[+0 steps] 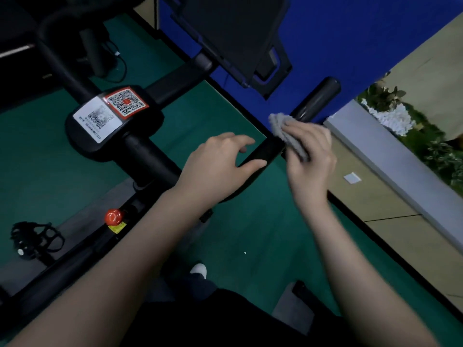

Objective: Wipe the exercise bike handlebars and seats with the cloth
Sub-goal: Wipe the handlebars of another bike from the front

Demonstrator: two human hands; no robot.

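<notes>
A black exercise bike handlebar (265, 151) runs from the centre hub out to a rounded right end (318, 98). My right hand (310, 156) grips a folded grey cloth (283, 128) and presses it against the bar just below that end. My left hand (223, 164) rests on the bar's lower stretch, thumb under it and fingers loosely curved over the top. The hub (112, 121) carries a white label and a red QR sticker. No seat is visible.
A red knob (113, 216) sits on the bike frame at lower left, with a black pedal (32, 239) beyond it. A dark console (233, 36) stands above. Green floor mat (253, 246) lies below, blue panel and tan floor to the right.
</notes>
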